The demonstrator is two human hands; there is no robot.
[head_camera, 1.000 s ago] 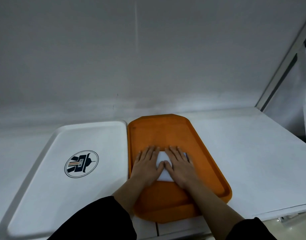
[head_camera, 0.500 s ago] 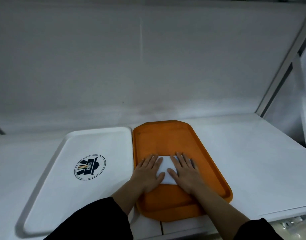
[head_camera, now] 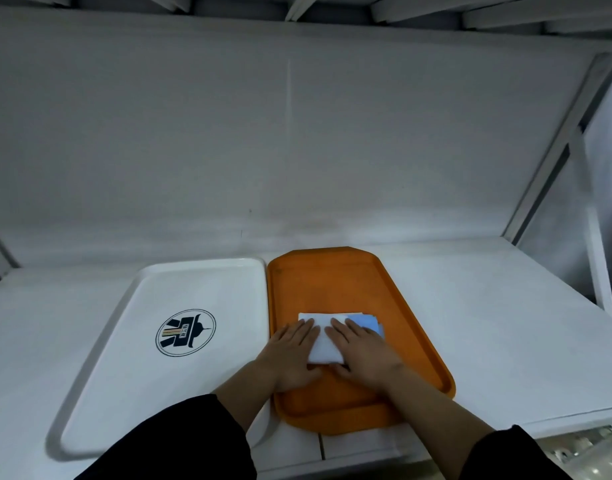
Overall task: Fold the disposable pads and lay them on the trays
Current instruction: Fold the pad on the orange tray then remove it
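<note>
A folded white pad with a blue layer showing at its right edge lies in the middle of the orange tray. My left hand lies flat on the pad's left part, fingers straight. Flat on the pad's right part lies my right hand, fingers straight and covering some of the blue layer. Both thumbs sit at the pad's near edge. To the left of the orange tray sits a white tray with a round dark logo, and nothing lies on it.
Both trays rest side by side on a white shelf with a white back wall. A metal upright of the rack rises at the right. The shelf's front edge runs just below the trays.
Both hands have slid a little toward me on the pad, uncovering its far edge and the blue layer. The camera has tilted up.
</note>
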